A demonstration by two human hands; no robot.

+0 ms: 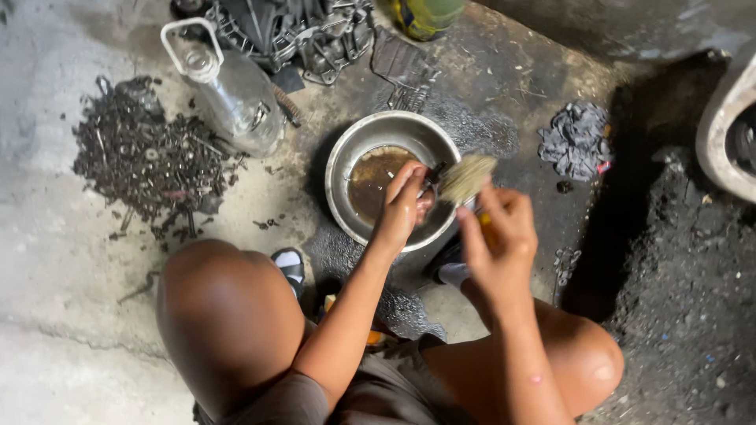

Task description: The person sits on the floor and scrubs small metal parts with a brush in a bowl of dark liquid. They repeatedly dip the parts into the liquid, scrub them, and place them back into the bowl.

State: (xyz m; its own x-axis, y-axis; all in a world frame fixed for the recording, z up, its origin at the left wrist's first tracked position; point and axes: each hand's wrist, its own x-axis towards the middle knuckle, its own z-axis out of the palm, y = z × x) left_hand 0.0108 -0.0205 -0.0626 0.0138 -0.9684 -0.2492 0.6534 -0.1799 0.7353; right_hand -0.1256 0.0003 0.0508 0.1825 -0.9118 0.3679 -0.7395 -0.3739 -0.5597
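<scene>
The left hand (pixel 403 206) has its fingers closed round a small dark metal part (pixel 432 179), held over a steel bowl (pixel 346 149) of brown liquid on the concrete floor (pixel 47 260). The right hand (pixel 498 236) grips a paintbrush (pixel 466 178), its bristles touching the part. A clear plastic jug (pixel 236 94) and a heap of bolts (pixel 150 157) lie to the left.
</scene>
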